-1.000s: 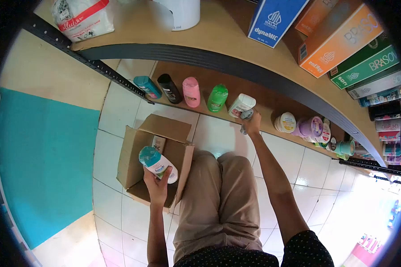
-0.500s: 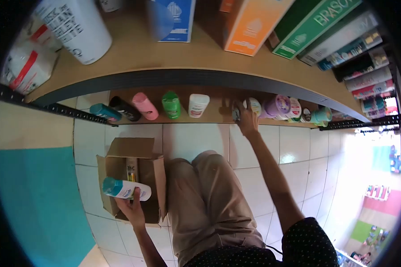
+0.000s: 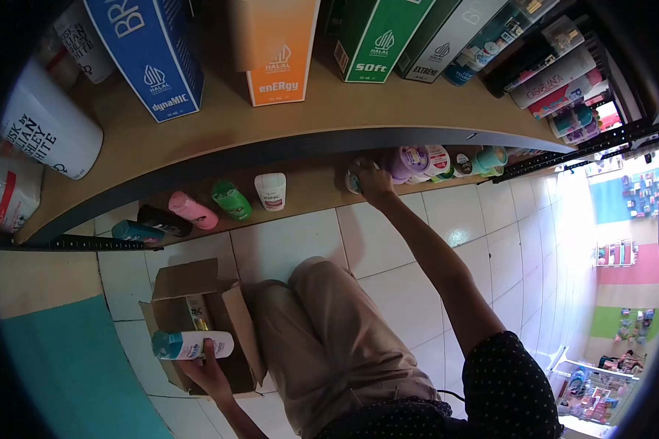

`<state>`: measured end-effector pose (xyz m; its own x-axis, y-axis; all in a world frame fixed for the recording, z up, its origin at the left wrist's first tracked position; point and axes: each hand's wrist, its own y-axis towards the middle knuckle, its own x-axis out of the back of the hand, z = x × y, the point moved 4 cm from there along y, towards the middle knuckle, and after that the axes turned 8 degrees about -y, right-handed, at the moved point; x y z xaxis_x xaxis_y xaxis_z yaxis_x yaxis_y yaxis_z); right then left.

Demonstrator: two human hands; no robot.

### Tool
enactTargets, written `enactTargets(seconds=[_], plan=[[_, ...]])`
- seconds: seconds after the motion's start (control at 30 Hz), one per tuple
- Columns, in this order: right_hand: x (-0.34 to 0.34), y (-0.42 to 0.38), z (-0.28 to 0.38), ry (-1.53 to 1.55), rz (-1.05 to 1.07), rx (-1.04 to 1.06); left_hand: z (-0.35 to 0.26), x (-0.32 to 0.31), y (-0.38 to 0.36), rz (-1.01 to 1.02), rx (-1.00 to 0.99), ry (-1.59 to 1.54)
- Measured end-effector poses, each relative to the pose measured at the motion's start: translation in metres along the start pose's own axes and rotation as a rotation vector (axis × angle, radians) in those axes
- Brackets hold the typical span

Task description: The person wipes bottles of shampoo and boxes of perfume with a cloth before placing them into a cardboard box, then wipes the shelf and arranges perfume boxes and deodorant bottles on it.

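Observation:
My left hand (image 3: 209,374) is closed round a white bottle with a teal cap (image 3: 211,344), held on its side over an open cardboard box (image 3: 250,333). Inside that box stands a slim carton (image 3: 198,313). On the lower shelf, my right hand (image 3: 375,183) has its fingers curled over a small pale container (image 3: 353,181), mostly hidden by the hand. Just right of it are a purple-lidded tub (image 3: 411,159) and a white tub with a pink label (image 3: 437,159). To its left stands a white bottle (image 3: 271,192).
Green (image 3: 231,199), pink (image 3: 192,210), black (image 3: 164,219) and teal (image 3: 137,231) bottles line the lower shelf's left part. The upper shelf's dark edge (image 3: 285,164) overhangs my right hand. Above it stand blue (image 3: 150,66), orange (image 3: 280,58) and green (image 3: 381,40) cartons.
The view has swung to the right. My right hand stays at the lower shelf, its fingers now gathered over the small container. My left hand still holds the bottle over the box.

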<state>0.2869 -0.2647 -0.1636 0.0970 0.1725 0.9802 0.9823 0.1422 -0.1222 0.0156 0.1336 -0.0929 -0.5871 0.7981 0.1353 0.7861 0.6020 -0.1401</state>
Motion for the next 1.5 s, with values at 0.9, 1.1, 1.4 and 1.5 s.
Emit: enactTargets(seconds=[0.9, 1.1, 1.4, 1.5], plan=[[0.147, -0.208, 0.174, 1.024, -0.255, 0.505, -0.052, -0.126, -0.044, 0.194, 0.127, -0.38], [0.131, -0.183, 0.144, 1.184, 0.135, 0.176, -0.043, -0.145, -0.051, 0.245, 0.122, -0.361], [0.048, -0.122, 0.099, 1.301, -0.054, -0.055, -0.069, -0.184, -0.036, 0.538, -0.451, 0.164], [-0.003, -0.068, 0.078, 1.258, -0.169, -0.218, -0.054, -0.144, -0.014, 0.267, -0.323, 0.085]])
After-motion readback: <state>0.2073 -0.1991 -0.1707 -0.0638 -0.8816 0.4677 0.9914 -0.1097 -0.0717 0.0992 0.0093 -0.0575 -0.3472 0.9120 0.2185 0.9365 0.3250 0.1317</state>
